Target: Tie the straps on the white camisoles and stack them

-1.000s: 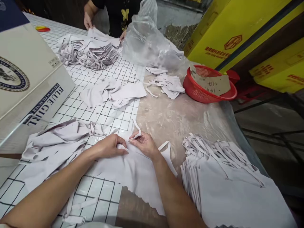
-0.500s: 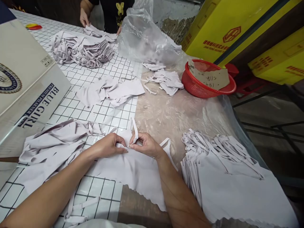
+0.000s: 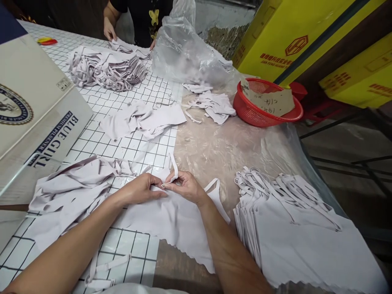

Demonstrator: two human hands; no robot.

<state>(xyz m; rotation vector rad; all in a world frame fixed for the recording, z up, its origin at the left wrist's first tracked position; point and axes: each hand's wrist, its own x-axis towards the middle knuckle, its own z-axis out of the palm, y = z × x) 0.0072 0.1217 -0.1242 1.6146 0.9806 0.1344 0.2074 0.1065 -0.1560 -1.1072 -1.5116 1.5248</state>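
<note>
A pale lilac camisole (image 3: 174, 218) with thin straps and a wavy hem lies spread before me. My left hand (image 3: 143, 188) pinches its top edge near the middle. Close against it, my right hand (image 3: 185, 187) grips a narrow shoulder strap (image 3: 174, 163) between thumb and fingers, with a small fitting at the fingertips. The strap's upper end stands up above the hand. Another strap loop (image 3: 216, 188) curves out beyond my right wrist. To the left lies a crumpled heap of the same garments (image 3: 76, 183); to the right, a neat layered stack (image 3: 300, 237).
A carton (image 3: 39, 106) stands at the left. Further back are loose garments (image 3: 147, 118), a large pile (image 3: 107, 67), a clear plastic bag (image 3: 190, 53) and a red basket (image 3: 260, 116) holding a cardboard piece. Across the table another person's hand (image 3: 109, 29) touches fabric. Yellow boxes (image 3: 275, 36) stand at the right.
My right hand has shifted slightly left, closer to the left fingertips, carrying the strap with it. The camisole and piles lie much as before; the view has moved slightly.
</note>
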